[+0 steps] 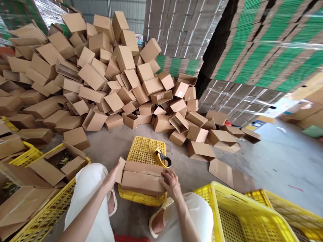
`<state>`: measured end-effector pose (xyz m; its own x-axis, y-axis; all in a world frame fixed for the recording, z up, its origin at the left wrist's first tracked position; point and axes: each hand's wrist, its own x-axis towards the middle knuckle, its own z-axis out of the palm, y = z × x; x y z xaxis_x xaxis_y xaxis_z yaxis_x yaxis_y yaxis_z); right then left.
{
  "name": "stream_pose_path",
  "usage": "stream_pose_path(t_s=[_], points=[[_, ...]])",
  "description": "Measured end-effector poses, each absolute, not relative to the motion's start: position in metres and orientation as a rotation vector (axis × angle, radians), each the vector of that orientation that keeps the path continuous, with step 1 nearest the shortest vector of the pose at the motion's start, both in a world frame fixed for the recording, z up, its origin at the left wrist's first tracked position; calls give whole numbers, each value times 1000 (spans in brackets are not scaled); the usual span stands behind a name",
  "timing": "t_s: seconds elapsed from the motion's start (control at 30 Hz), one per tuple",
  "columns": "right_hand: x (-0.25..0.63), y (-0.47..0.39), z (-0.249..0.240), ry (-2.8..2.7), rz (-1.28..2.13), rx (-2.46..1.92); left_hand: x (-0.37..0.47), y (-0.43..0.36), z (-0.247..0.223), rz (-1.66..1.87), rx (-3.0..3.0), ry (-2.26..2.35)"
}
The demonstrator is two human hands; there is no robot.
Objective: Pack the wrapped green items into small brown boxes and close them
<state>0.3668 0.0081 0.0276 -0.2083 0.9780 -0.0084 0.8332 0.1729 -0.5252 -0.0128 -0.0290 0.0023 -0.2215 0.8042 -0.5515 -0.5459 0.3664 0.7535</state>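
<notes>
A small brown cardboard box point(143, 181) lies lengthwise between my knees on an upturned yellow plastic crate point(145, 148). Its two long top flaps are folded down and meet at a seam; an end flap point(120, 170) stands out at the left. My left hand point(111, 178) rests against that flap with its fingers stretched out. Curled over the box's right end, my right hand point(171, 181) grips it; some of its fingertips are hidden. Just behind the box, a yellow tape dispenser point(159, 156) with a dark rim lies on the crate.
A large heap of formed cardboard boxes point(113, 101) rises ahead. Yellow crates point(214, 201) stand at my right, and another crate point(50, 211) at my left holds open boxes. Strapped stacks of flat cardboard point(252, 50) stand behind. A flattened carton point(230, 174) lies on the floor.
</notes>
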Motion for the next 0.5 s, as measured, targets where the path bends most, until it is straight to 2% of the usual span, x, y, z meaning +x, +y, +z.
stream_pose_path(t_s=[0.2,0.5], points=[[348,0,36,-2099,473,-1836,-7,-35,-12,1249,440,1002],[353,-1,19,-1804,617,-1736,-4,-46,-16,968,1040,1388]])
